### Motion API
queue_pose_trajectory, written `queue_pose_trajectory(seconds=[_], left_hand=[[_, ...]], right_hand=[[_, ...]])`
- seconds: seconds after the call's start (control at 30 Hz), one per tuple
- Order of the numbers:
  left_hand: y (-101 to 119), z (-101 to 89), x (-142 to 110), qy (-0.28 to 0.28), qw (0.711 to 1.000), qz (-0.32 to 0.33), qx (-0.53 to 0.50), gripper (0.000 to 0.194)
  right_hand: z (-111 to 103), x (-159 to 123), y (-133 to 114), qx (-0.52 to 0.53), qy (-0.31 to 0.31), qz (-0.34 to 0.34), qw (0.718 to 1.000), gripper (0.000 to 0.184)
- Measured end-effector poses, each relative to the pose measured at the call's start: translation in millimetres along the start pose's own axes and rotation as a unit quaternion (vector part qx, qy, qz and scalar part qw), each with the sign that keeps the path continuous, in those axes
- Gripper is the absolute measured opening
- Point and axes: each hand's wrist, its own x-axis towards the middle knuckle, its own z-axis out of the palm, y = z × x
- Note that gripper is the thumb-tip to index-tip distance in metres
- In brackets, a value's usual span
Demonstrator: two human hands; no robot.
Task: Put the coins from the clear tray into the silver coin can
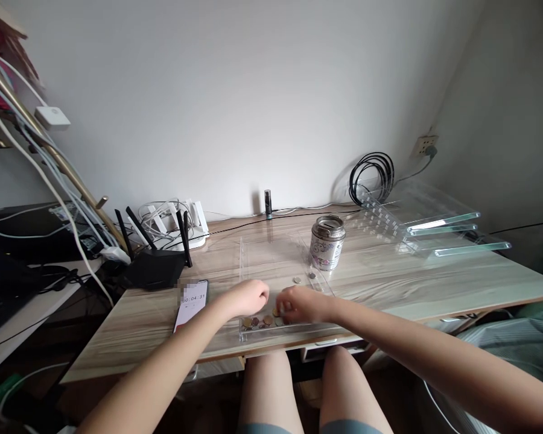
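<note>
My right hand (301, 304) is over the front of a clear acrylic tray (271, 256), fingers curled down among the coins and pinched at a gold-coloured coin (276, 312). Beside it on the left, my left hand (250, 297) is closed in a loose fist above the tray; what it holds, if anything, is hidden. Several coins (255, 322) of gold, copper and silver tones lie along the tray's front edge. Farther back are a silver coin (297, 280) and a darker coin (312, 276). A silver floral tin (327, 244) with a slotted lid stands upright at the tray's right side.
On the left lie a phone (192, 304) showing a timer, a black router (151, 268) and a white router (194, 232). A small dark bottle (268, 204) stands by the wall. Coiled black cable (374, 175) and stacked clear acrylic trays (438, 220) occupy the right back.
</note>
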Motion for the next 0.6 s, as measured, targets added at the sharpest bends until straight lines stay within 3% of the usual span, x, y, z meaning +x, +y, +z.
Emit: queue_pose_trajectory(seconds=[0.1,0.2,0.37,0.6], left_hand=[[-5.5,-0.3,-11.0,0.146,0.984,0.009,-0.103,0.018],[-5.5,2.7,-27.1,0.221,0.936,0.009,-0.275,0.015],[-4.9,11.9,-46.9,0.268,0.859,-0.007,-0.437,0.013],[-5.1,20.1,-47.5,0.31,0.759,-0.016,-0.573,0.013]], right_hand=[[7.5,19.3,-14.9,0.029,-0.005,-0.034,0.999,0.037],[16.5,38.7,-27.2,0.047,-0.031,-0.022,0.998,0.042],[23.5,57.8,-39.5,0.002,-0.049,-0.04,0.998,0.028],[21.6,63.5,-39.6,0.019,-0.102,-0.08,0.991,0.011]])
